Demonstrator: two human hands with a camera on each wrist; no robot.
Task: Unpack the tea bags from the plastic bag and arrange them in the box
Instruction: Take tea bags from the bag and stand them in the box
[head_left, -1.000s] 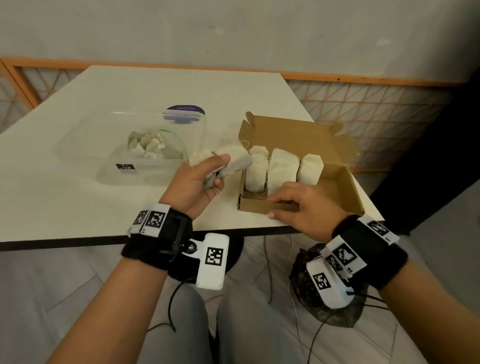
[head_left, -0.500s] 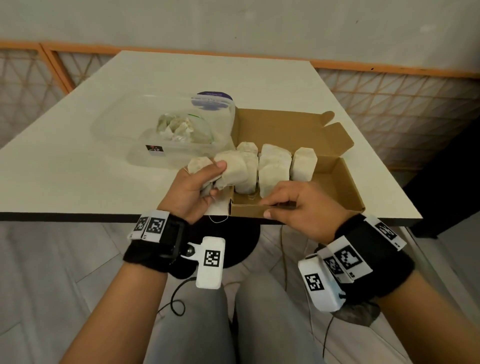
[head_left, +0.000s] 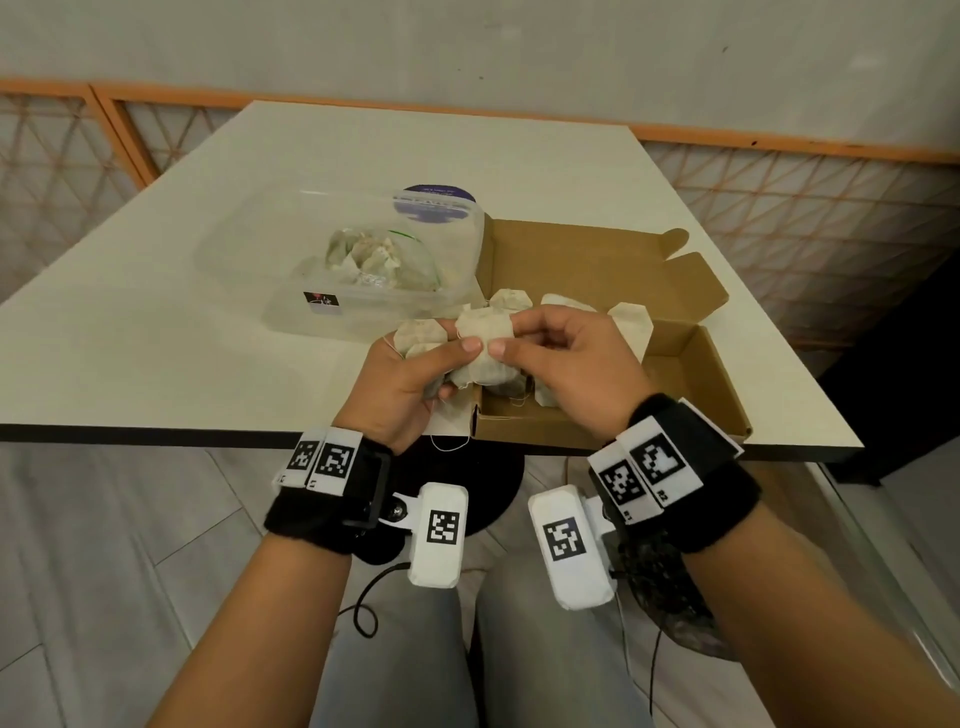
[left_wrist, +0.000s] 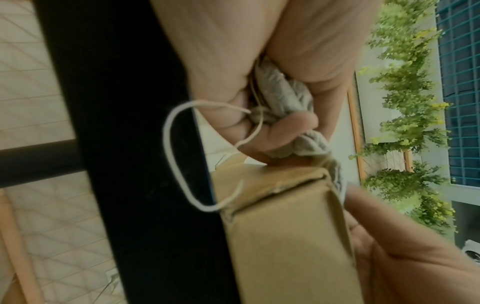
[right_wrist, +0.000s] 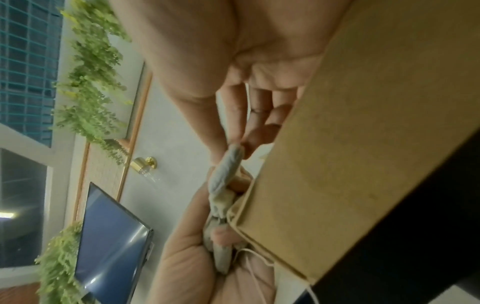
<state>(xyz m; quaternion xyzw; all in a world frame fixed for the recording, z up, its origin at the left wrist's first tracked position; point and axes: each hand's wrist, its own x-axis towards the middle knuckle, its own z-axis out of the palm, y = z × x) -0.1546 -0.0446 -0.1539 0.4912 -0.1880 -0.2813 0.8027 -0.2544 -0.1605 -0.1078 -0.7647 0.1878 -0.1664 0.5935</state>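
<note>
Tea bags, head view: a clutch of pale, soft paper tea bags (head_left: 423, 338) sat bunched in the left hand (head_left: 400, 384), fingers wrapped round them, just left of the open brown cardboard box (head_left: 685, 384).
Right hand, head view: the right hand (head_left: 566, 358) hovered over the box's near-left corner, thumb and forefinger pinching the upper edge of one tea bag (head_left: 485, 338) that the left thumb also pressed.
Bearing: that pinched bag stood roughly upright between the two hands, just above the box's left end; the right hand was the nearer one to the empty stretch.
Room: a row of upright bags (head_left: 631, 325) filled the box's left part, and bare cardboard floor lay open to the right, so I judged the next bag would slot there, travelling rightward and down.
Edges: the box's front wall sat close to the white table's (head_left: 156, 338) near edge; the clear plastic bag (head_left: 363, 270) holding more tea bags lay just behind and left, touching the box lid.
Left wrist view: curled fingers (left_wrist: 288, 131) squeezed crumpled grey-white bags (left_wrist: 280, 94); a white string loop (left_wrist: 176, 156) dangled past the box corner (left_wrist: 283, 236).
Right wrist view: fingertips (right_wrist: 233, 131) nipped the bag's top (right_wrist: 228, 168) beside the box wall (right_wrist: 363, 144); strings could snag on that corner.
</note>
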